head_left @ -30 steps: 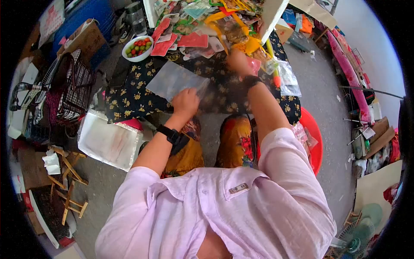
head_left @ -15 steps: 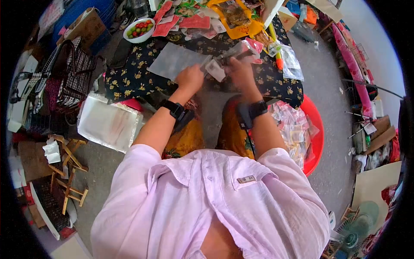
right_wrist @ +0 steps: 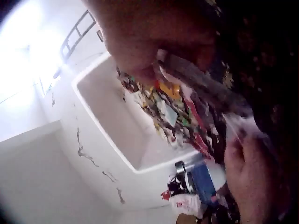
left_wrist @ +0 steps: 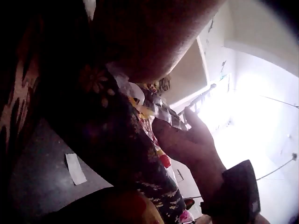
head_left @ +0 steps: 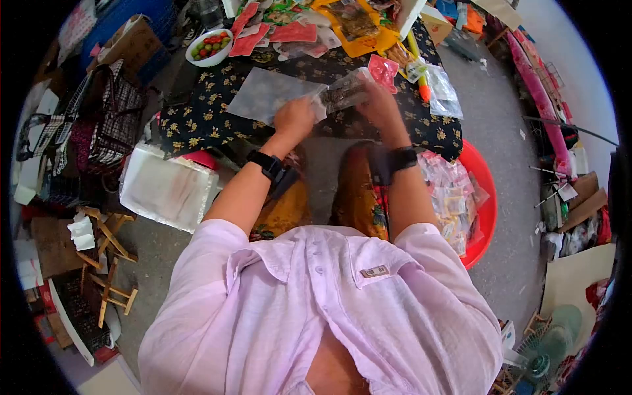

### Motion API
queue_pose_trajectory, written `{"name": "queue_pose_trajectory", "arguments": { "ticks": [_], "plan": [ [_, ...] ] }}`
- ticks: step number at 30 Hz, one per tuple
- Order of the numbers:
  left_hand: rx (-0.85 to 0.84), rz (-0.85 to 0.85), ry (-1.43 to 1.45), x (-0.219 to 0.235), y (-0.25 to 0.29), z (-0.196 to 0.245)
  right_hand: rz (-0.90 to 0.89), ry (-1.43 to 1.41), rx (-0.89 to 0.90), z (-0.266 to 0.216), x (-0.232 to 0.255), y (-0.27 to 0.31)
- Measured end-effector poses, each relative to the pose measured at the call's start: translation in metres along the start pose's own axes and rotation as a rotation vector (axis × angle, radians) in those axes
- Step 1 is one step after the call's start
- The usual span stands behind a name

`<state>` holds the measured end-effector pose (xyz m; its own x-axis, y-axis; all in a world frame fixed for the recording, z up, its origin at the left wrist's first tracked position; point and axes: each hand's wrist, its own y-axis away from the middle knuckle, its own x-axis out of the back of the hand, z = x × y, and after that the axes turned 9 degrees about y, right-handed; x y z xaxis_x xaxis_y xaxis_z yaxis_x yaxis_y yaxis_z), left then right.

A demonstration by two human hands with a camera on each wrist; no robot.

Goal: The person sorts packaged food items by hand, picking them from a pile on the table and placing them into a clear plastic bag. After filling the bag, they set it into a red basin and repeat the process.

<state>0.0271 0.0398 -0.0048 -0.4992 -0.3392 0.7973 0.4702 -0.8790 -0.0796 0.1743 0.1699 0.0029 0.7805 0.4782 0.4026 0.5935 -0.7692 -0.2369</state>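
A clear, frosted plastic bag [head_left: 263,94] lies flat over the flowered cloth in the head view. My left hand [head_left: 294,118] pinches its right end, near the opening. In my right hand [head_left: 380,105] is a clear sealed packet with dark contents [head_left: 343,91], its left end right at the bag's opening. The right wrist view shows this packet [right_wrist: 201,81] as a flat slab, gripped under the right hand [right_wrist: 149,37], with the left hand [right_wrist: 250,175] at its far end. In the dark left wrist view the packet is hidden behind the left hand [left_wrist: 145,42].
A red flat packet [head_left: 384,72] lies just beyond the right hand. Red packets [head_left: 293,33] and a yellow pouch [head_left: 359,29] lie at the back, beside a white bowl [head_left: 209,59] of small fruit. A red tub [head_left: 486,217] of packets stands at right.
The right hand has come back from the pile at the back right with the dark packet and brought it to the bag's opening. The left hand has shifted slightly right along the bag.
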Motion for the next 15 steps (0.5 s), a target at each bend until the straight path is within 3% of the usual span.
{"name": "queue_pose_trajectory", "arguments": {
  "ticks": [2,6,9,11,12,14,15],
  "plan": [
    [-0.004,-0.048,-0.009,-0.002,-0.002,-0.001,-0.074,-0.348,-0.266,0.015,0.01,-0.005],
    [-0.019,-0.041,0.022,-0.001,-0.001,-0.003,-0.062,-0.392,-0.101,0.04,0.003,0.003],
    [-0.001,0.028,0.042,0.003,0.001,0.0,-0.053,-0.16,-0.168,0.007,-0.01,0.022],
    [-0.041,0.109,0.023,0.002,0.001,0.0,-0.073,0.869,0.026,-0.005,-0.018,0.032],
    [-0.093,0.171,-0.001,0.0,0.0,-0.006,0.053,0.718,0.093,-0.006,-0.024,0.036],
    [-0.151,0.243,-0.034,0.001,0.0,-0.009,0.118,-0.257,0.015,0.043,-0.043,0.028],
    [-0.159,0.252,-0.043,0.003,0.001,-0.008,0.116,-0.254,0.013,0.045,-0.044,0.027]
  ]
}}
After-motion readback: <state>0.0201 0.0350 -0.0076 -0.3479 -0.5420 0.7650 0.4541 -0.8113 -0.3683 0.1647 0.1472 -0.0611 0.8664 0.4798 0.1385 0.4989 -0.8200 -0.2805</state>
